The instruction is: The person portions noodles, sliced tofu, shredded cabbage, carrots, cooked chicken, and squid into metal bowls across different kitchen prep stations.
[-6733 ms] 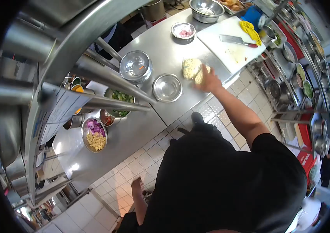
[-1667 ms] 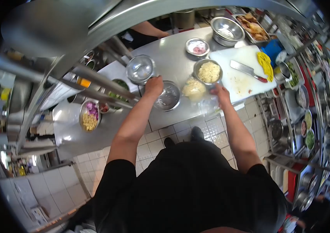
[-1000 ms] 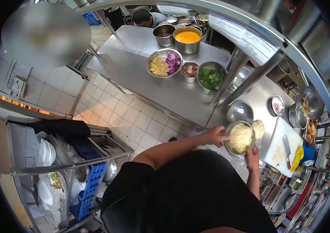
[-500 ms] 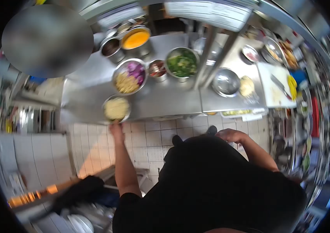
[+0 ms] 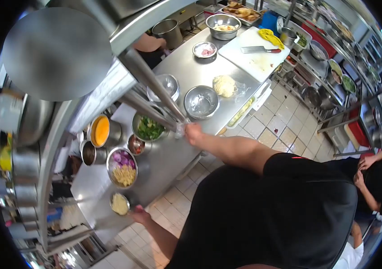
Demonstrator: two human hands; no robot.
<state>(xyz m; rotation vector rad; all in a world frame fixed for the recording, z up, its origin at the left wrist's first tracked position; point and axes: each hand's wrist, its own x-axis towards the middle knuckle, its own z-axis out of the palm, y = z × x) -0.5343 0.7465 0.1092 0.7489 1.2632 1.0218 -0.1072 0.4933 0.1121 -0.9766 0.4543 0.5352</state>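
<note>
My left hand (image 5: 140, 215) is beside the rim of a small metal bowl (image 5: 120, 204) of pale yellow food at the counter's near left end. Its fingers look apart and off the bowl. My right hand (image 5: 194, 133) is closed on crumpled clear plastic (image 5: 180, 130) at the foot of a metal post. An oval bowl (image 5: 123, 167) of purple onion and chopped yellow pieces stands beside the small bowl. Right of my right hand are a bare metal bowl (image 5: 201, 102) and a pale yellow mound (image 5: 224, 85) with clear plastic around it.
Metal posts (image 5: 148, 80) rise from the counter, beside a bowl of greens (image 5: 149, 127) and a pot of orange liquid (image 5: 102, 131). A white board (image 5: 249, 56) holds a cleaver (image 5: 257, 49) and yellow cloth (image 5: 271, 38). Other people stand at lower right and beyond the counter.
The view has turned. My right hand has moved from near my body to the post, with plastic in it. My left hand has come away from the small bowl, which rests on the counter.
</note>
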